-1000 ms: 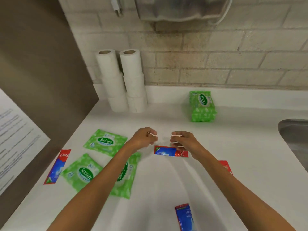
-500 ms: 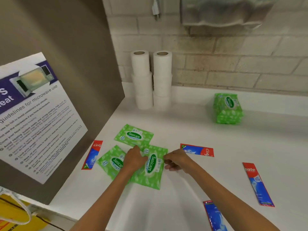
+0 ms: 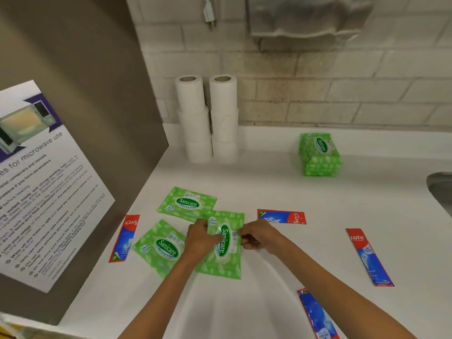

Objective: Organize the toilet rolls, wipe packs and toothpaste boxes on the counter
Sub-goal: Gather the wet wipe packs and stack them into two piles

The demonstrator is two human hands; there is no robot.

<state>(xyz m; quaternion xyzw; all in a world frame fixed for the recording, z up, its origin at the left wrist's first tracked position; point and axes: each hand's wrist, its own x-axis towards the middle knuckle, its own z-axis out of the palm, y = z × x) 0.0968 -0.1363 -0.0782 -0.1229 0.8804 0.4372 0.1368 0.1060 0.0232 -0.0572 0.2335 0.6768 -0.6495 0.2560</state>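
- The left hand [image 3: 201,238] lies over the left edge of the middle wipe pack [image 3: 223,264]. Its fingers [image 3: 212,237] are curled onto the pack's face beside the oval label.
- The right hand [image 3: 260,237] meets the same pack at its right edge, with its fingers [image 3: 245,241] curled close and pinching that edge.
- The middle wipe pack is flat and light green with a leaf print, a dark green "Sanicare" oval and a "15" in one corner. It lies left of the middle of the white desk [image 3: 269,187], its length running from back to near edge.
- It overlaps the left wipe pack [image 3: 160,248], and its far end reaches the far wipe pack [image 3: 187,203]. Both have the same print and lie flat.
- Four red-and-blue toothpaste boxes lie flat and well apart:
  - the left box [image 3: 124,238], by the desk's left edge
  - the middle box [image 3: 281,216], just beyond the right hand
  - the right box [image 3: 369,258], towards the right edge
  - the near box [image 3: 318,316], at the near edge
- A stack of wipe packs [image 3: 319,155] sits near the back edge.
- Two columns of toilet rolls [image 3: 194,118], each three high, stand side by side in the back left corner.
- Only the rim of the sink [image 3: 440,189] shows at the right edge, so I cannot tell what is in it.
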